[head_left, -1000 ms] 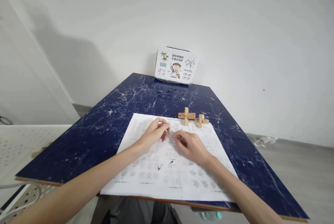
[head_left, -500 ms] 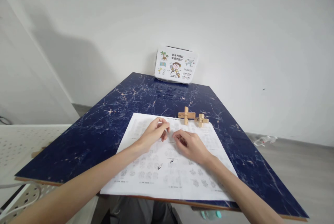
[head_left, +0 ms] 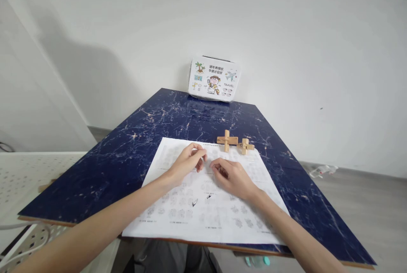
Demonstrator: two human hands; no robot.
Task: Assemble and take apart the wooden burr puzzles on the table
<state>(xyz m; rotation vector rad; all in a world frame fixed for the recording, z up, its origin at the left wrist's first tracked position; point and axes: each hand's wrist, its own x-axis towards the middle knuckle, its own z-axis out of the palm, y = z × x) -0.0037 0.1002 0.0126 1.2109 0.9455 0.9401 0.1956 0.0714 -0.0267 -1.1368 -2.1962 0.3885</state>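
1. White rectangular printed paper sheet (head_left: 178, 231): flat; light pressure should avoid creases.
2. Right hand (head_left: 234, 177): fingers loosely curled, contents hidden. Left hand (head_left: 190, 160): half-spread, nothing seen in grasp.
3. Brown wooden cross (head_left: 227, 140), paler wooden cross (head_left: 245, 146): side by side, sheet's far edge.

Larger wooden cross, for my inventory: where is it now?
In the head view, the larger wooden cross sits right of centre at the far edge of the paper, left of the smaller cross.
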